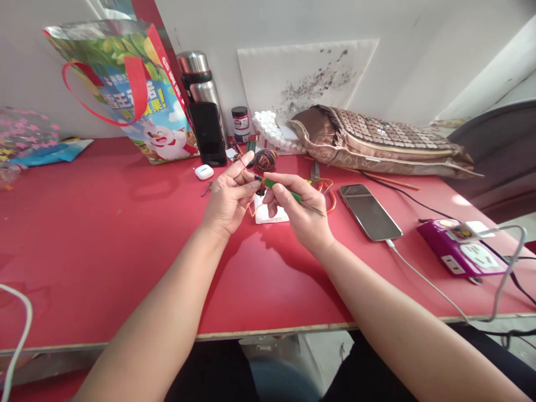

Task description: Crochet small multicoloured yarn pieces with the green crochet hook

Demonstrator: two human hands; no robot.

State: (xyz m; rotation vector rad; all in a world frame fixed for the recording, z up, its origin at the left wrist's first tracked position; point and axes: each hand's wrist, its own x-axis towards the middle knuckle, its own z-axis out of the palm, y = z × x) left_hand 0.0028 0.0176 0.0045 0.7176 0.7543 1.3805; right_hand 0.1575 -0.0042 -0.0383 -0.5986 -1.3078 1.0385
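Observation:
My right hand [302, 209] grips a crochet hook [293, 196] with a green handle; its thin metal end sticks out to the lower right. Pinched in my left hand [230, 198] is a small dark, multicoloured crochet piece [260, 188], and orange-red yarn runs over the raised index finger. The hook's working tip meets the piece between both hands, too small to make out. Just behind them rests a ball of multicoloured yarn [265, 159]. A white object [270, 213] lies on the table below the hands, partly hidden by them.
On the red table [138, 245] stand a gift bag [163, 120], a steel flask [205, 84], an upright black phone [208, 134] and a jar [240, 124]. A white earbud case [204, 172] lies left; a charging phone [371, 212], purple power strip [460, 248] and brown bag [377, 139] lie right.

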